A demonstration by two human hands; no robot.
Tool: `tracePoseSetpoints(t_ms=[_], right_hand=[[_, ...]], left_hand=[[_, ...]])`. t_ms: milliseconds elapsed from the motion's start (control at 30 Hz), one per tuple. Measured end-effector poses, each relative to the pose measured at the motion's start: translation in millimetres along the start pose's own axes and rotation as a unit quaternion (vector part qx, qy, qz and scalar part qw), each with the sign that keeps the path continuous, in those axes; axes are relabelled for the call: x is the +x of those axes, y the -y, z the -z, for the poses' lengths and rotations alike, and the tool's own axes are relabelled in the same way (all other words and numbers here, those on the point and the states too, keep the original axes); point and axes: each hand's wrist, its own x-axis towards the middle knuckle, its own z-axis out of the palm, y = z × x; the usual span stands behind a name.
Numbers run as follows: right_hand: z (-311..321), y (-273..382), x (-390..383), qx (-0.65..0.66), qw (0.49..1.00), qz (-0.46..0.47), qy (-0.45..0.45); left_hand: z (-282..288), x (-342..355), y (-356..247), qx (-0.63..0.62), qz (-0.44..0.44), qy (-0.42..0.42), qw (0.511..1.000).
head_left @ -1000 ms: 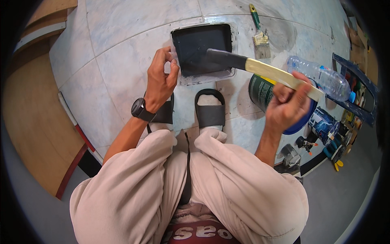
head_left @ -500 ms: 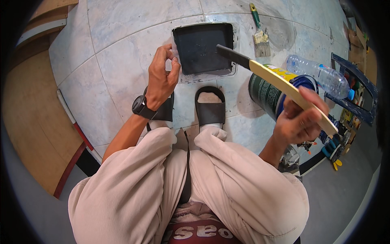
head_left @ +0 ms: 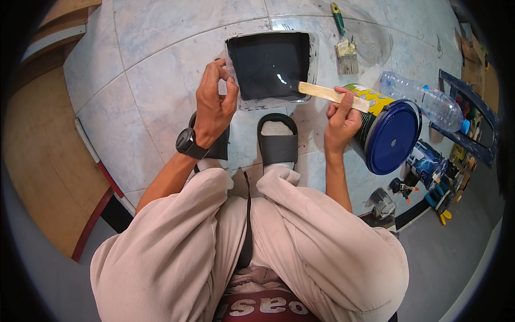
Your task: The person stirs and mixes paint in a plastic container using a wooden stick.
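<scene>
Compared with 0.5 s ago, the right hand (head_left: 342, 126) has swung toward the left hand (head_left: 214, 102), and the wooden stick (head_left: 321, 92) it grips now dips its end into the black paint (head_left: 268, 61) in the clear container (head_left: 274, 102). The left hand stays half-curled at the container's left rim; I cannot tell whether it grips. A blue-lidded can (head_left: 390, 134) crowds the right hand's right side, a plastic bottle (head_left: 426, 101) beyond it and a paintbrush (head_left: 346, 52) ahead. The can's yellow-and-green label (head_left: 374, 98) carries print too small to read

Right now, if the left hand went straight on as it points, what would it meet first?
Probably the tray: fingertips of the left hand seem against its left wall, though depth is unclear.
</scene>
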Motion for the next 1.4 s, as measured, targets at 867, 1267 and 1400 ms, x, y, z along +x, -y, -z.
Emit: tracePoseSetpoints(t_ms=[867,1267,1400], right_hand=[[34.4,59.1,-22.2,-0.208,0.94,-0.152,0.223],[9.1,64.3,1.9,-0.2,0.947,-0.095,0.233],[8.0,66.3,1.5,-0.203,0.942,-0.131,0.235]], left_hand=[[-10.2,-16.0,9.9,-0.051,0.092,-0.06,0.993],[3.9,5.1,17.3,-0.059,0.167,-0.039,0.984],[32.0,66.6,14.8,0.086,-0.073,-0.054,0.992]])
